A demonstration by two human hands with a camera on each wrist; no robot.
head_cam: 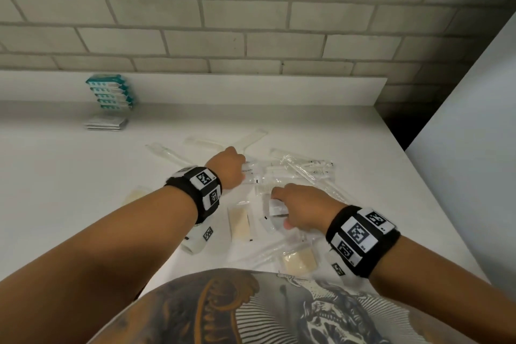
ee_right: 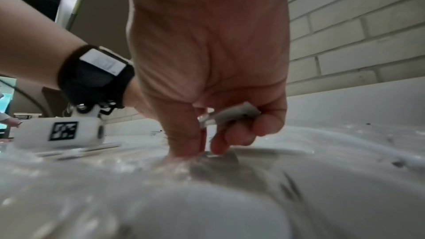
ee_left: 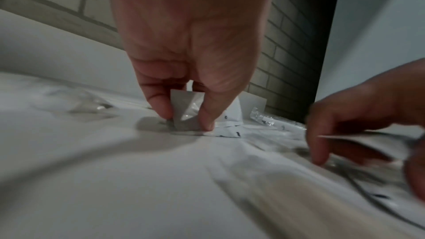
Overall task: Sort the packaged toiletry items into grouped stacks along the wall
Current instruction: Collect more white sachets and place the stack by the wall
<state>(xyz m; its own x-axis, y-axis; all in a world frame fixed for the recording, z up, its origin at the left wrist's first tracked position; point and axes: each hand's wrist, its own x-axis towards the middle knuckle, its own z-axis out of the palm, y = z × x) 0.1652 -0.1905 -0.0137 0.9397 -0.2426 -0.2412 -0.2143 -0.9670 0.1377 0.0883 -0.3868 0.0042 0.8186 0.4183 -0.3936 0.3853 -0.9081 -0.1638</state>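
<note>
A loose heap of clear and white toiletry packets (head_cam: pixel 282 181) lies on the white counter (head_cam: pixel 69 190) before me. My left hand (head_cam: pixel 229 167) reaches into the heap's far side and pinches a small white sachet (ee_left: pixel 186 110) between thumb and fingers, its lower edge touching the counter. My right hand (head_cam: pixel 298 209) is nearer me, curled round a thin stack of white sachets (ee_right: pixel 230 114) while its fingertips (ee_right: pixel 218 144) press on another packet below. Against the wall at far left stand a pile of teal packs (head_cam: pixel 111 92) and a low pile of flat white sachets (head_cam: pixel 104 123).
Beige pads in clear wrappers (head_cam: pixel 240 223) lie near the counter's front edge, one (head_cam: pixel 298 258) close to my body. Long clear-wrapped items (head_cam: pixel 307 167) spread to the right. A brick wall (head_cam: pixel 251 22) backs the counter and a white panel (head_cam: pixel 474 120) bounds the right side.
</note>
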